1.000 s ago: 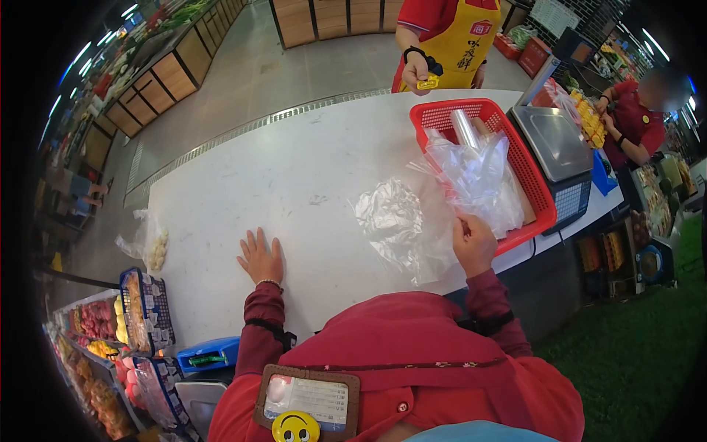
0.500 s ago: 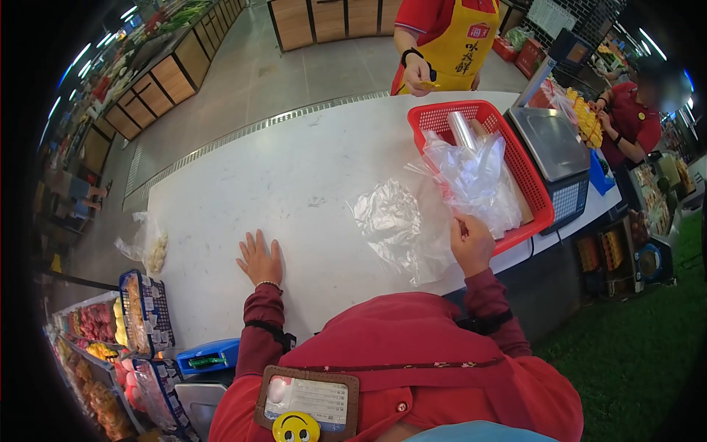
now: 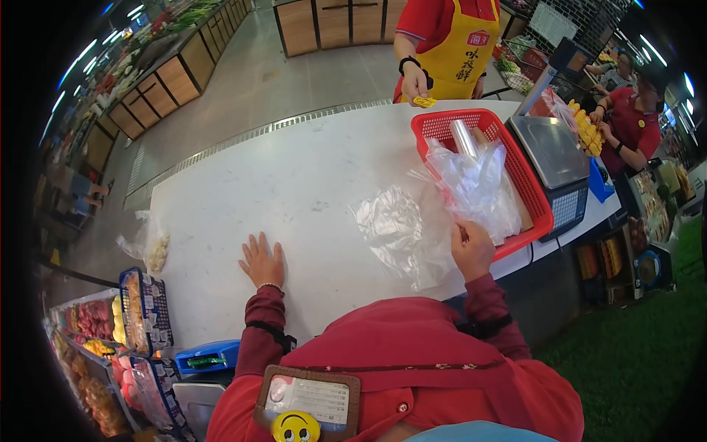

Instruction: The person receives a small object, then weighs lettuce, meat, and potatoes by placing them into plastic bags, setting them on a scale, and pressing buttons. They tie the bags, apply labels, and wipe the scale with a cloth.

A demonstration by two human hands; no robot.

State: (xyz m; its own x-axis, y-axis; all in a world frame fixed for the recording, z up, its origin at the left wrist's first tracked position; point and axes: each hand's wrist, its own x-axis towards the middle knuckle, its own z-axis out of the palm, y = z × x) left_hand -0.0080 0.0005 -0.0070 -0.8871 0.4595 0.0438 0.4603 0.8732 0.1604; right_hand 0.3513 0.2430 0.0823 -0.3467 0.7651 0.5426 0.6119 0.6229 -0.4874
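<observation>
My left hand [image 3: 262, 261] lies flat on the white table [image 3: 243, 177] with its fingers spread and nothing in it. On the right, my right hand [image 3: 472, 249] is closed on the edge of a clear plastic bag [image 3: 394, 221] that lies crumpled on the tabletop. Just beyond that hand, a red basket [image 3: 540, 193] holds more plastic bags [image 3: 479, 180] and a clear roll [image 3: 463, 138].
A scale [image 3: 549, 151] stands right of the basket. Across the table, a person in a yellow apron [image 3: 460, 48] holds a small yellow item [image 3: 424, 102]. A bag of pale food [image 3: 157, 250] sits at the left edge. Another person [image 3: 635, 121] is at the far right.
The co-worker's hand with the yellow item has come lower, toward the basket's far corner. The view has shifted slightly. My hands have stayed in place.
</observation>
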